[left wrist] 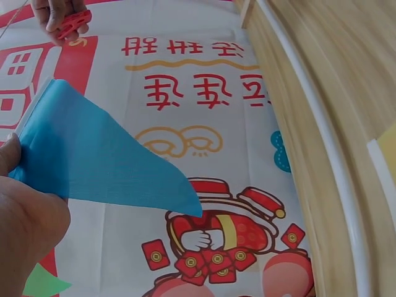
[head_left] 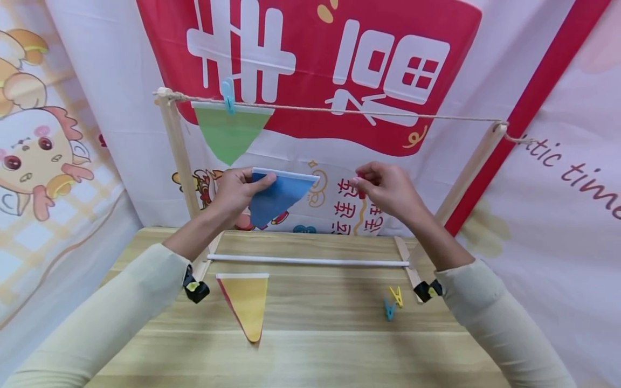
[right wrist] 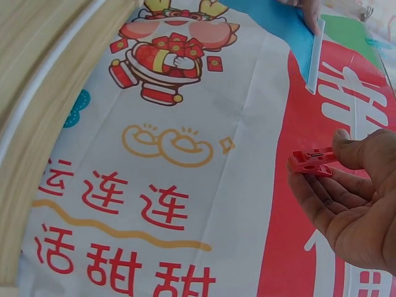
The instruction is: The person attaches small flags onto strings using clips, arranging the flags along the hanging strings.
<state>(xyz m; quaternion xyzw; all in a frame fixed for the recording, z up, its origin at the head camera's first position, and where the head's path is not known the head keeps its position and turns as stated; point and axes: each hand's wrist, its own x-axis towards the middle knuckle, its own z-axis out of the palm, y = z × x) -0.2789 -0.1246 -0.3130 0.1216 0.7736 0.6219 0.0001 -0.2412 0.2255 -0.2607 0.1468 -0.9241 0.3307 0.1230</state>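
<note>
My left hand (head_left: pixel 237 189) pinches a blue pennant flag (head_left: pixel 277 200) by the left end of its white top strip, thumb in front. The flag hangs point down below the string (head_left: pixel 310 108), just right of a green pennant (head_left: pixel 230 132). That green one hangs from the string by a light blue clothespin (head_left: pixel 228 96). Between thumb and fingers of my right hand (head_left: pixel 388 188) is a red clothespin (right wrist: pixel 312 161), held below the string to the right of the blue flag. In the left wrist view the blue flag's tip (left wrist: pixel 185 201) dangles free.
Wooden posts (head_left: pixel 177 151) carry the string, with a white rod (head_left: pixel 310 261) joining their bases. A yellow pennant (head_left: pixel 247 304) lies on the table (head_left: pixel 330 350) at front left. A yellow clothespin (head_left: pixel 395 296) and a blue clothespin (head_left: pixel 389 309) lie near the right base. Printed cloth hangs behind.
</note>
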